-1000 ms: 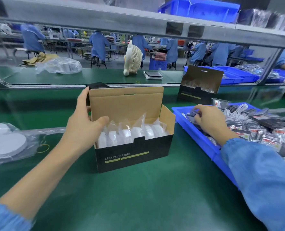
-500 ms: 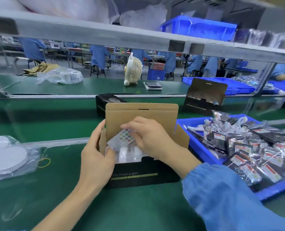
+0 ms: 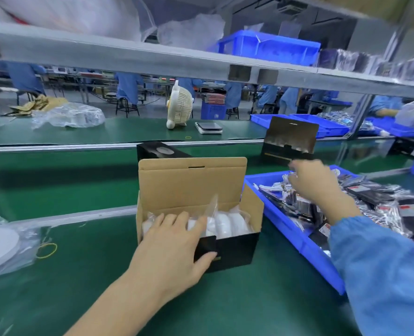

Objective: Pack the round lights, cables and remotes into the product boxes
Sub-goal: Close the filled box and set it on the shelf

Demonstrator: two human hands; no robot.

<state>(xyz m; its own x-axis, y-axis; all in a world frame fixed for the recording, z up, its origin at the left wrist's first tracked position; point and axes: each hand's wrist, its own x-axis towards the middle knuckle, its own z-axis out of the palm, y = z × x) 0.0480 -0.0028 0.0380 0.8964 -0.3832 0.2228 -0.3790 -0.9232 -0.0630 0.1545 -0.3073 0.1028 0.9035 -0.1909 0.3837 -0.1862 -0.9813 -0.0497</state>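
The product box (image 3: 198, 221) stood open on the green surface (image 3: 249, 299) in the head view, its black front facing the person and its brown lid flap raised upright at the back. Inside it, round lights (image 3: 221, 225) in clear bags stood on edge in a row, filling the box from side to side. The left hand (image 3: 169, 248) lay over the box's front left corner, fingers (image 3: 170, 220) straight and spread on the bagged lights, thumb down against the black front wall; it pressed on the box without curling round anything.

Just right of the box sat a blue bin (image 3: 298, 241), touching or nearly touching the box's side flap, heaped with bagged cables and remotes (image 3: 375, 202). The right hand (image 3: 315, 183), in a blue sleeve (image 3: 383, 275), reached into the heap at the bin's far end. Its fingers were curled down among the bags, but motion blur hid whether they pinched one, so I cannot tell.

At the left edge lay more round lights in a clear bag (image 3: 2, 243), with a yellow rubber band (image 3: 46, 251) beside it. Behind the open box stood a closed black box (image 3: 161, 151), and another black box (image 3: 289, 139) stood farther right.
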